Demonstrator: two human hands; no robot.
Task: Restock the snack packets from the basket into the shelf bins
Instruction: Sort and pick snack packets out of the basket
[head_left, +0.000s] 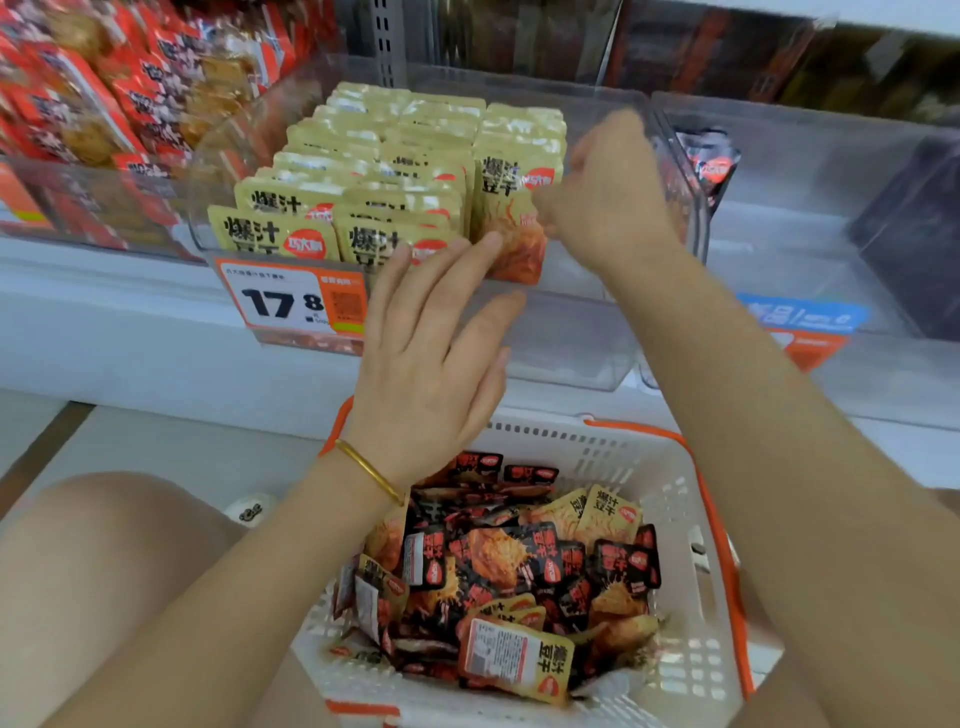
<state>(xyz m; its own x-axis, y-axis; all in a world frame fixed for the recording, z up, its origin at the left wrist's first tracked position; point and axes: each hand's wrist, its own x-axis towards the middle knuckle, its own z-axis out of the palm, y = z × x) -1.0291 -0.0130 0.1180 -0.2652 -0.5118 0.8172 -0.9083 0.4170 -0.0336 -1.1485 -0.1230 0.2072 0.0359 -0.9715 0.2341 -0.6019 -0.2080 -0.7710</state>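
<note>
You're partway: the bin holds three rows of yellow packets, yet the basket below the bin is heaped with more. Your left hand, grip apart, touches the bin's front packets. Your right hand curls beside them, and blur hides its grip. Packets read 爆汁豆干. The tag on the bin's front reads 17.8.

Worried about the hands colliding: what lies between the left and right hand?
In the head view, one yellow packet, upright at the front of the clear bin; the left hand reaches its face, the right hand pinches its corner.
</note>
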